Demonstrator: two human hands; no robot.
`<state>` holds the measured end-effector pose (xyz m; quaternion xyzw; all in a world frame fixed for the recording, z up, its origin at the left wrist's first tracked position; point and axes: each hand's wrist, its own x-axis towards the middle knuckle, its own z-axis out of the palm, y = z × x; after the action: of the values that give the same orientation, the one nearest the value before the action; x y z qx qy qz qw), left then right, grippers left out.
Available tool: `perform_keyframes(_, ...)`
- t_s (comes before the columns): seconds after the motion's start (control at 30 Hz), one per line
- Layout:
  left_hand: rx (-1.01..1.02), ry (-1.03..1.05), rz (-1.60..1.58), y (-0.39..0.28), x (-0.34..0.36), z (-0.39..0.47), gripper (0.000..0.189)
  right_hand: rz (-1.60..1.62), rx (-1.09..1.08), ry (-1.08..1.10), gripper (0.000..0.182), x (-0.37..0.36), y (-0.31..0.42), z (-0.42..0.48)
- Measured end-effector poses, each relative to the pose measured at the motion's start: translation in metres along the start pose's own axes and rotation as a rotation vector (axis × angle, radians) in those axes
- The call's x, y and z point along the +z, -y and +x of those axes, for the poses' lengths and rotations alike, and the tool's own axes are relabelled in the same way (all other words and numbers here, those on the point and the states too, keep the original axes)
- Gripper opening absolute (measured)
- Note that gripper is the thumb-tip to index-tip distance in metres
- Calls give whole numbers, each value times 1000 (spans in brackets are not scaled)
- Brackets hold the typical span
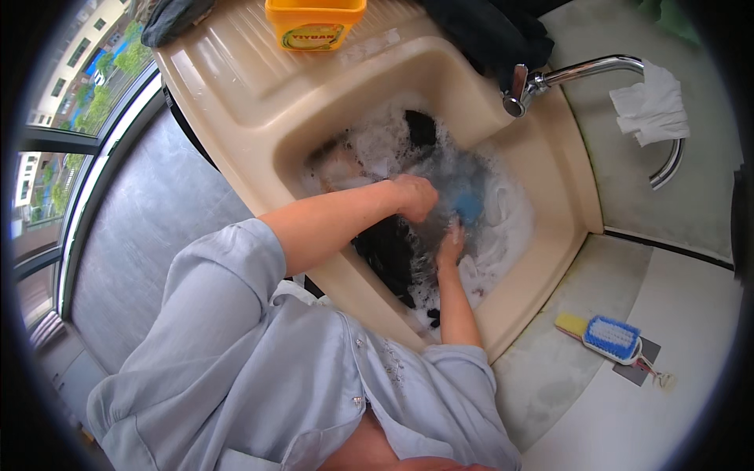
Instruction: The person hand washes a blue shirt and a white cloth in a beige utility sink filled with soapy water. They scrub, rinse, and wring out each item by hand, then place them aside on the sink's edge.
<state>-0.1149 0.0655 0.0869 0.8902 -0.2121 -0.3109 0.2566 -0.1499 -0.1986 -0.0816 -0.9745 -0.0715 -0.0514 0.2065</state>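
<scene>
A beige laundry sink (pixel 489 147) holds sudsy, greyish water with wet clothes in it. My left hand (pixel 417 197), its fingers curled down, is at the water near the basin's middle; whether it grips any fabric is hidden. Lower and to the right, my right hand (pixel 452 244) is partly in the water, its fingertips close to a submerged blue item (pixel 468 206) of unclear kind. Black fabric (pixel 386 253) lies in the water below my left forearm. Another black piece (pixel 420 128) pokes through the foam at the back. Whitish fabric (pixel 499 206) shows among suds at the right.
A yellow plastic tub (pixel 315 26) stands on the ribbed washboard (pixel 235 70) behind the basin. Dark cloth (pixel 495 35) drapes over the back rim beside a chrome faucet (pixel 518 97), whose spout carries a white cloth (pixel 651 106). A blue-and-white scrub brush (pixel 612 338) hangs at right.
</scene>
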Motion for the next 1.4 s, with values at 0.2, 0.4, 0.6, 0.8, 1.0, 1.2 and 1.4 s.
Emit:
perform_keyframes(0.2,-8,-18,0,6,5,1,25,-302,310,563,38,-37,9,57)
perform_keyframes(0.4,18,-17,39,-2,4,6,31,-412,205,486,39,-19,-7,-13)
perform_keyframes(0.6,221,-234,-111,-19,-9,-9,76,421,206,-204,35,-207,88,58)
perform_keyframes(0.8,447,-634,-224,-49,-32,-25,110,713,-17,-365,42,-443,281,97)
perform_keyframes(1.0,588,-927,-412,-70,-81,-22,115,546,-256,-564,39,-501,360,95)
perform_keyframes(1.2,590,-608,-750,-102,-36,7,96,776,-264,-536,37,-502,355,117)
perform_keyframes(1.4,616,-107,-978,-96,-27,19,50,890,-97,-652,42,-503,265,129)
